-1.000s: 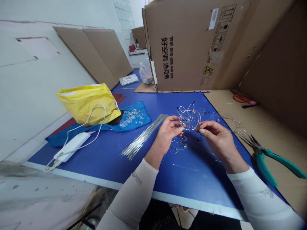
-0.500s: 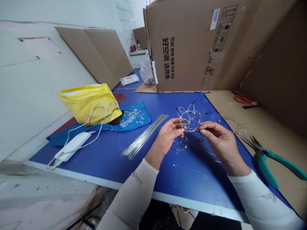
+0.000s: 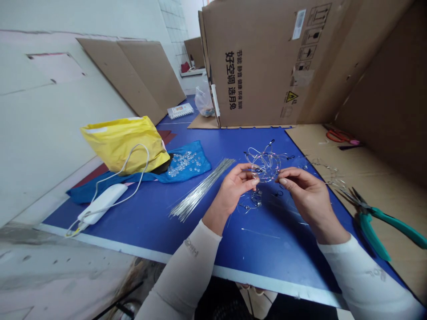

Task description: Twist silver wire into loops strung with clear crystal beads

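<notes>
The left hand (image 3: 231, 193) has the beaded wire piece (image 3: 266, 168) pinched at its lower left rim, thumb in front and fingers behind. The right hand (image 3: 308, 195) has its thumb and index finger closed narrowly at the piece's lower right edge (the exact bit of wire between them is too small to make out). The piece is a ring with looped wire petals and small dark tips, held up above the blue table (image 3: 260, 253) between the 2 hands.

Just below it, near the left hand, lies a small tangle of wire with clear beads (image 3: 254, 202). Left of the left hand is a bundle of straight silver wires (image 3: 202, 191), and past that loose clear beads (image 3: 184, 163) sit on a blue bag (image 3: 200, 151) beside a yellow bag (image 3: 128, 142). A white device (image 3: 103, 203) with a cord lies at the left.

To the right of the right hand, green-handled pliers (image 3: 368, 229) rest with their handles apart, partly over a cardboard sheet (image 3: 387, 191).
</notes>
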Available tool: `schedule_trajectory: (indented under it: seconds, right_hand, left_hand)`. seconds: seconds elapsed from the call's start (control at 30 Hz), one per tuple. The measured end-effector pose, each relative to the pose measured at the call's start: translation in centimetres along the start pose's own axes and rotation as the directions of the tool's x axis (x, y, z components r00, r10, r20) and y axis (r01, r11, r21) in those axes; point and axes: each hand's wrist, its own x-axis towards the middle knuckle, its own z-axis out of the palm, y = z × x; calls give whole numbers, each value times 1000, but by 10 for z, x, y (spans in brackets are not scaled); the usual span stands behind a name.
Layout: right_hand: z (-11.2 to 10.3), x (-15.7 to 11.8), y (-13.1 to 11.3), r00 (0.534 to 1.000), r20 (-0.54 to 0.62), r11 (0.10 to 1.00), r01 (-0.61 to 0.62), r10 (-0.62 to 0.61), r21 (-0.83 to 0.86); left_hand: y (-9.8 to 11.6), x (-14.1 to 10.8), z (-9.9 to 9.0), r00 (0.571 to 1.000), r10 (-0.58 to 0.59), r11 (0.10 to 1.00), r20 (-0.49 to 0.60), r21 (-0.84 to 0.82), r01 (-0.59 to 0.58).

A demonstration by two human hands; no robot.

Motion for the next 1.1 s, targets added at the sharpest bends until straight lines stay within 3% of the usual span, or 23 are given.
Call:
schedule_trajectory:
  seconds: [0.37, 1.1]
  right_hand:
    - [4, 2, 3, 987, -36, 988, -157, 157, 14]
    - [6, 1, 7, 989, -47, 990, -143, 142, -8]
  left_hand:
    - [3, -1, 2, 995, -58, 992, -76, 106, 66]
    - [-1, -1, -1, 999, -13, 987, -33, 157, 18]
